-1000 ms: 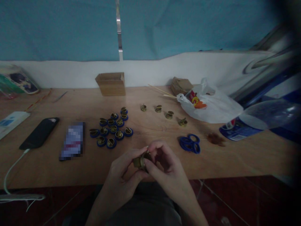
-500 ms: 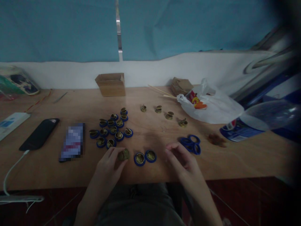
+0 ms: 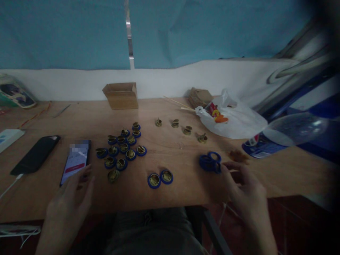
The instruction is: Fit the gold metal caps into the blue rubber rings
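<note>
My left hand (image 3: 73, 194) is over the lower end of a phone with a lit screen (image 3: 77, 157), its fingers apart and nothing seen in them. Thumb and forefinger of my right hand (image 3: 244, 182) close at the right edge of a small pile of blue plastic rings (image 3: 209, 162), seemingly pinching one. Two round brass pieces with blue rings around them (image 3: 160, 178) lie in front of me. To their left is a cluster of several more ringed pieces (image 3: 123, 147), with one bare brass piece (image 3: 113, 175) at its near side.
Several bare brass pieces (image 3: 187, 130) form a row farther back. Behind are an open cardboard box (image 3: 122, 97), a brown carton (image 3: 199, 96) and a white plastic bag (image 3: 236, 122). A bottle (image 3: 278, 138) lies at right; a black phone (image 3: 35, 154) charges at left.
My left hand has set the bare brass piece down beside the cluster and moved left to the phone. My right hand has moved right to the blue rings. The view has shifted slightly.
</note>
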A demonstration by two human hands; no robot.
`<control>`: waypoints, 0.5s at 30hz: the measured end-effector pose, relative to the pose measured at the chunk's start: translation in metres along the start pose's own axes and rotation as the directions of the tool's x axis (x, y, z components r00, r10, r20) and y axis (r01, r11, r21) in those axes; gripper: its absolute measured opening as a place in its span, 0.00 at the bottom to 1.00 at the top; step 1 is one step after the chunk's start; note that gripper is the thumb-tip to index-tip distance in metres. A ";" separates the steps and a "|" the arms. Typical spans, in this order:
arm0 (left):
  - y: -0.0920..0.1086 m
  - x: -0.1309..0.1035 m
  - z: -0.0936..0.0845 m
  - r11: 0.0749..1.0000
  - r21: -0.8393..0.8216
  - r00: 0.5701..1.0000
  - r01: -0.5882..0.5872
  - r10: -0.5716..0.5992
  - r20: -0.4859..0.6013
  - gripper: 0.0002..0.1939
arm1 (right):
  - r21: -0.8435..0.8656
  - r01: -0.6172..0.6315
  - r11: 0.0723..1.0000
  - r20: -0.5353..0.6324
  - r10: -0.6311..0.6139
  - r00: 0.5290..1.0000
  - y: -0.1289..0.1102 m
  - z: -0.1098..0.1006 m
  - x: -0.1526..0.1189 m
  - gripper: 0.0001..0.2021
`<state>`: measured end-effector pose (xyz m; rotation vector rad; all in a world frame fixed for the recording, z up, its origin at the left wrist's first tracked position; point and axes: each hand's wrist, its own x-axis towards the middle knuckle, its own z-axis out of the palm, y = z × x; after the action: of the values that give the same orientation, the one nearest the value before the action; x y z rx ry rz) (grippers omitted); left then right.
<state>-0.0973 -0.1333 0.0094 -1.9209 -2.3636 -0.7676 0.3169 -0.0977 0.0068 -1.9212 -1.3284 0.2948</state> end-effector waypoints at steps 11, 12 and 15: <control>0.088 -0.028 0.043 0.866 -0.345 0.932 -0.363 0.330 -0.153 0.22 | -0.308 0.415 0.856 0.009 -0.434 0.901 0.004 0.035 0.003 0.18; 0.094 -0.032 0.050 0.838 -0.375 0.917 -0.396 0.377 -0.126 0.23 | -0.313 0.412 0.856 0.018 -0.428 0.904 0.005 0.038 0.003 0.17; 0.108 -0.041 0.066 0.791 -0.434 0.881 -0.431 0.474 -0.011 0.25 | -0.314 0.398 0.862 0.002 -0.419 0.908 0.010 0.043 0.004 0.14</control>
<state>0.0322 -0.1320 -0.0216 -2.6065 -1.7319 -1.2328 0.3012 -0.0762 -0.0281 -1.8092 -1.7765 -0.2022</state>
